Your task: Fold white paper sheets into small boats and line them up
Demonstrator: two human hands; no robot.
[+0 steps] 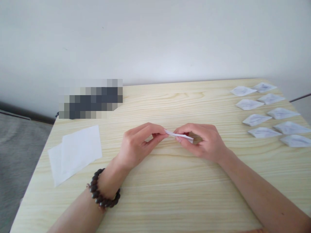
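Observation:
A narrow folded piece of white paper [186, 137] is held just above the table, around the middle of the head view. My left hand [143, 140], with a dark bead bracelet at its wrist, pinches the left tip of the paper between thumb and fingers. From the other side, my right hand [204, 140] grips the same paper near its middle, with thumb and fingertips closed on it. The right end of the folded paper sticks out under the curled right fingers. Fingertips cover parts of the paper.
Flat white paper sheets [81, 152] lie overlapping at the left. Several folded white paper boats [264, 132] stand in two columns at the right. A dark pixelated object [94, 100] lies at the table's back left. A white wall [170, 42] borders the wooden table [170, 197].

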